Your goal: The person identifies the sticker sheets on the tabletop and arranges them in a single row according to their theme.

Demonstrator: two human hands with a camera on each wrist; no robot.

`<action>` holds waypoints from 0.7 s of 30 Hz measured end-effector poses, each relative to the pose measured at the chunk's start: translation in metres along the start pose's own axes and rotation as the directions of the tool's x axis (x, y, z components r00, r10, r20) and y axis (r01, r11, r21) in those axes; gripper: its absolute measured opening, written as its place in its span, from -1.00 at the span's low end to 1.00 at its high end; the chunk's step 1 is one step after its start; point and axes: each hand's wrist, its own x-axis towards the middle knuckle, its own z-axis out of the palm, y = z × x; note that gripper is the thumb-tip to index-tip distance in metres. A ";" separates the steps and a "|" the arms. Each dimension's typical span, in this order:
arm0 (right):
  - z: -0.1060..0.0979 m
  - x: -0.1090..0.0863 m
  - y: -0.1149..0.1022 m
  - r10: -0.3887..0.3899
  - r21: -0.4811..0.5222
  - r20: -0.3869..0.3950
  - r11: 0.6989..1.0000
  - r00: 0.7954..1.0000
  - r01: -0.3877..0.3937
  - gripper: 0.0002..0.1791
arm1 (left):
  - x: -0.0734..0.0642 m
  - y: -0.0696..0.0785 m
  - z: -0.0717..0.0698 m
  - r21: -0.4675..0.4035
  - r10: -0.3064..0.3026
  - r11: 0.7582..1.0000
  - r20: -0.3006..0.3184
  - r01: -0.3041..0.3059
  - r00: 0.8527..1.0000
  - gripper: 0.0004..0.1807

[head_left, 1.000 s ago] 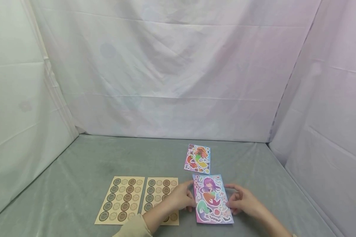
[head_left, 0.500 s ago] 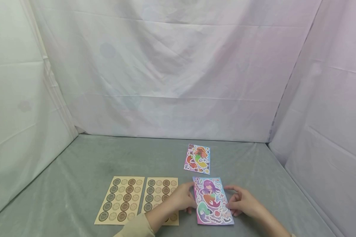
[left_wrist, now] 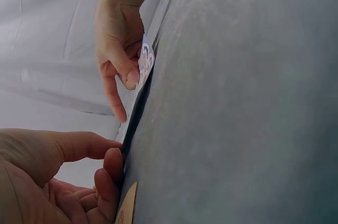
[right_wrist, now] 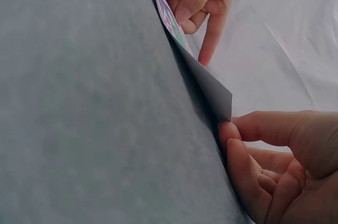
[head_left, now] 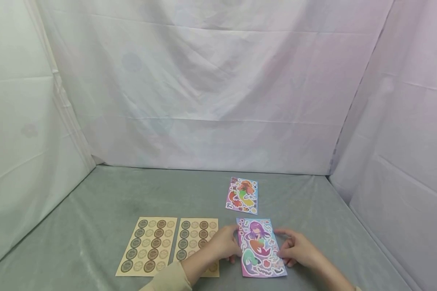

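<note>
A mermaid sticker sheet [head_left: 256,246], with a purple-haired figure and an orange tail, lies between both hands at the near side of the table. My left hand [head_left: 223,244] pinches its left edge with thumb and finger, other fingers curled under. At the right edge, my right hand [head_left: 300,248] pinches the sheet, its index finger stretched along the side. The right wrist view shows the sheet's pale underside [right_wrist: 208,84] tilted up a little off the cloth near the right fingers. From the left wrist, the sheet [left_wrist: 146,63] appears almost edge-on.
A second mermaid sticker sheet [head_left: 242,195], orange-haired, lies just beyond. To the left are two beige sheets of round label stickers, one [head_left: 147,246] farther left and another [head_left: 196,224] partly under the left forearm. Grey cloth covers the table [head_left: 160,194]; white curtains [head_left: 211,101] enclose it.
The purple-haired mermaid sheet has shifted slightly toward me, its far edge moving away from the second mermaid sheet. Both hands keep their hold, almost in the same place.
</note>
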 end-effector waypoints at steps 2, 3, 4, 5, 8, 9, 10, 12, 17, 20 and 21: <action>0.001 0.001 0.001 -0.005 -0.005 -0.001 1.000 1.000 0.005 -0.21 | 0.000 0.000 0.000 0.014 -0.007 1.000 -0.005 0.007 1.000 -0.18; 0.001 0.001 0.001 -0.005 -0.008 -0.001 1.000 1.000 0.005 -0.21 | 0.000 0.001 0.000 0.022 -0.012 1.000 -0.008 0.012 1.000 -0.18; 0.001 0.002 0.001 -0.004 -0.010 -0.002 1.000 1.000 0.004 -0.21 | 0.000 0.001 0.001 0.031 -0.018 0.999 -0.010 0.018 1.000 -0.18; 0.002 0.002 0.001 -0.002 -0.013 -0.004 1.000 1.000 0.002 -0.21 | 0.000 0.001 0.001 0.038 -0.023 0.999 -0.012 0.024 1.000 -0.18; 0.003 0.001 0.000 0.009 -0.019 -0.012 1.000 1.000 -0.009 -0.21 | 0.000 0.003 0.001 0.058 -0.031 0.998 -0.017 0.032 0.999 -0.17; 0.003 0.001 0.000 0.014 -0.022 -0.015 1.000 1.000 -0.014 -0.21 | 0.000 0.004 0.002 0.063 -0.033 0.997 -0.020 0.034 0.999 -0.17; 0.004 0.001 -0.001 0.019 -0.026 -0.018 0.999 1.000 -0.020 -0.21 | 0.000 0.004 0.002 0.067 -0.034 0.997 -0.022 0.035 0.999 -0.17; 0.004 0.001 -0.002 0.024 -0.035 -0.022 0.999 0.999 -0.025 -0.21 | 0.001 0.004 0.002 0.073 -0.033 0.997 -0.024 0.035 0.999 -0.16; 0.004 0.000 -0.003 0.039 -0.062 -0.028 0.997 0.999 -0.040 -0.19 | 0.002 0.002 0.002 0.085 -0.040 0.995 -0.024 0.042 0.999 -0.13; 0.004 0.000 -0.003 0.050 -0.072 -0.033 0.996 0.998 -0.052 -0.18 | 0.003 0.003 0.002 0.086 -0.049 0.995 -0.022 0.051 0.999 -0.11; 0.004 0.000 -0.003 0.052 -0.076 -0.034 0.996 0.998 -0.055 -0.18 | 0.003 0.003 0.002 0.085 -0.053 0.995 -0.020 0.054 0.998 -0.11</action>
